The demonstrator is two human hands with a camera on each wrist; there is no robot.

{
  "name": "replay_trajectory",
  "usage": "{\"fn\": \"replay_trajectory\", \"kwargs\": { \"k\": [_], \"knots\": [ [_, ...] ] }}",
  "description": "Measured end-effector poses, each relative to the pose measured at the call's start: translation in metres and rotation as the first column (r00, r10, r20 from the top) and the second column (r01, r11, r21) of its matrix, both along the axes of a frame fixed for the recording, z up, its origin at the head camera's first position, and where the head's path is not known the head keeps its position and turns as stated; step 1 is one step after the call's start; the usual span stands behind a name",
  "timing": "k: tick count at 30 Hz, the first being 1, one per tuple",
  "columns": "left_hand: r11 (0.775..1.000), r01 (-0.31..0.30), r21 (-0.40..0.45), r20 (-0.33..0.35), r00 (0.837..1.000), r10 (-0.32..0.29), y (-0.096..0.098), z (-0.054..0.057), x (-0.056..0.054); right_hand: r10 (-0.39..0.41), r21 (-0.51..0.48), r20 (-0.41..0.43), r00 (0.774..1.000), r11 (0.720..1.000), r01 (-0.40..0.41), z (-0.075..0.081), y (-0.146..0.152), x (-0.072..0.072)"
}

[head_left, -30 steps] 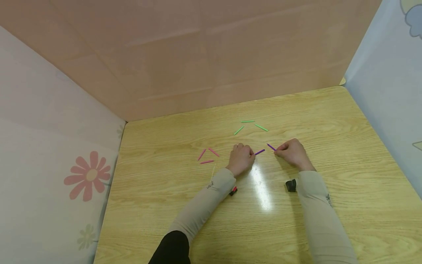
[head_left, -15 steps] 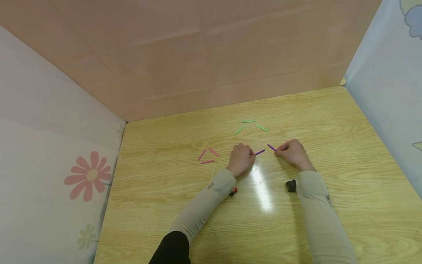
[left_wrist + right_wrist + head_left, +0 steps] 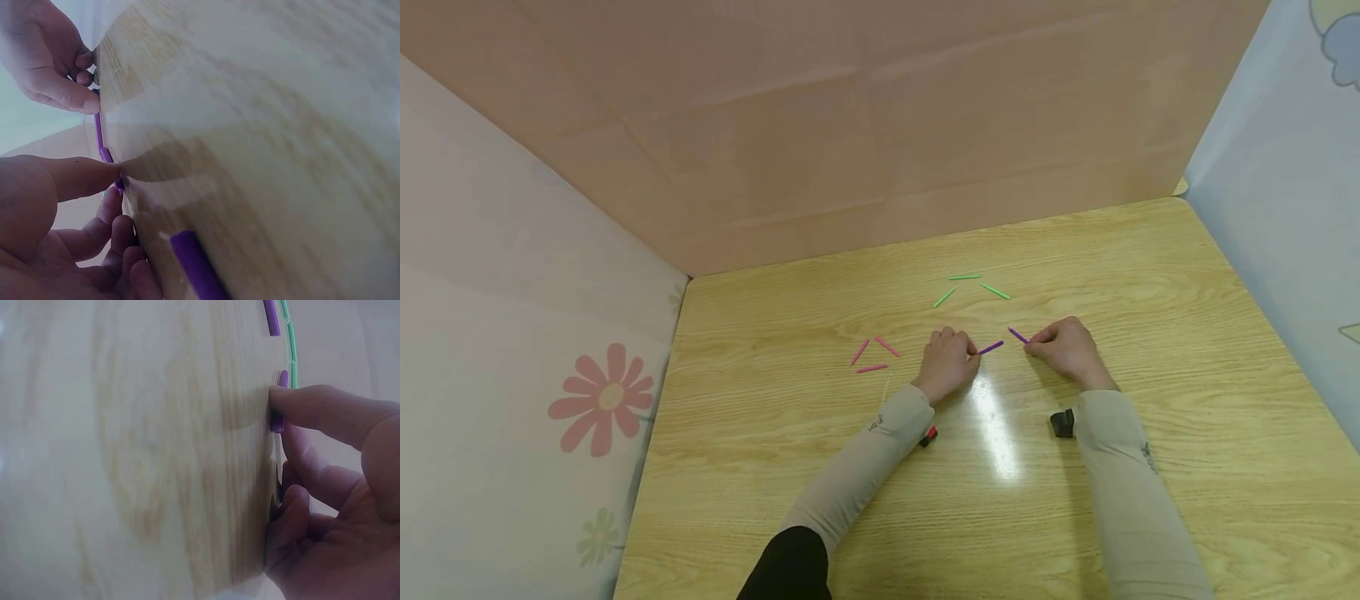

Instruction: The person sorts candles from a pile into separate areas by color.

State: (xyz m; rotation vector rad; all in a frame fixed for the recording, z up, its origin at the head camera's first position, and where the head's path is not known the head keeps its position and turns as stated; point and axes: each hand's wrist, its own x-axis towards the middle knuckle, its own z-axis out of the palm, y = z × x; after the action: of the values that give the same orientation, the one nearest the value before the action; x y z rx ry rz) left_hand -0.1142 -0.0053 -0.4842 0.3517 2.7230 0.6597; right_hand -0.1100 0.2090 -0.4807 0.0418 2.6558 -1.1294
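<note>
My left hand (image 3: 947, 364) pinches a short purple stick (image 3: 991, 347) between thumb and index finger, close to the tabletop. To its right, my right hand (image 3: 1070, 350) pinches another purple stick (image 3: 1018, 335) by its near end. The two sticks slant toward each other, with a small gap between their far ends. A third purple stick (image 3: 199, 265) lies on the table near the left hand in the left wrist view; the left hand and forearm hide it in the head view. In the right wrist view the thumb presses on the right hand's stick (image 3: 279, 422).
Three green sticks (image 3: 995, 291) lie as a loose triangle farther back. Three pink sticks (image 3: 871, 368) form another to the left. A pale yellow stick (image 3: 886, 387) is partly behind the left sleeve. Small black devices (image 3: 1062, 422) sit at both cuffs. Panels border the wooden table (image 3: 737, 467).
Both hands stay almost in place with their purple sticks. The left forearm has shifted very slightly to the left.
</note>
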Motion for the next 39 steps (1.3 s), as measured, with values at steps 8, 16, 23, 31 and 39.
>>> {"fn": "replay_trajectory", "kwargs": {
  "k": [8, 16, 23, 31, 39],
  "knots": [
    [0.998, 0.035, 0.050, 0.049, 0.998, -0.037, -0.009, 0.002, -0.001, 0.002, 0.000, 0.001, 1.000, 1.000, -0.002, 0.000, 0.001, 0.000],
    [0.994, 0.066, 0.086, 0.062, 0.995, -0.071, -0.025, 0.003, -0.001, 0.001, 0.003, -0.005, 1.000, 1.000, -0.001, -0.001, 0.002, 0.000],
    [0.994, 0.068, 0.088, 0.044, 0.996, -0.072, -0.048, 0.009, 0.002, 0.005, -0.005, 0.014, 1.000, 1.000, -0.005, 0.001, 0.003, 0.000],
    [0.991, 0.034, 0.132, 0.092, 0.995, -0.046, -0.078, 0.015, 0.009, 0.008, -0.008, 0.020, 1.000, 1.000, -0.008, 0.001, 0.001, 0.000],
    [0.984, 0.025, 0.174, 0.118, 0.992, -0.046, -0.101, 0.016, 0.018, -0.001, 0.004, 0.006, 1.000, 1.000, 0.001, -0.001, 0.002, -0.001]
  ]
}}
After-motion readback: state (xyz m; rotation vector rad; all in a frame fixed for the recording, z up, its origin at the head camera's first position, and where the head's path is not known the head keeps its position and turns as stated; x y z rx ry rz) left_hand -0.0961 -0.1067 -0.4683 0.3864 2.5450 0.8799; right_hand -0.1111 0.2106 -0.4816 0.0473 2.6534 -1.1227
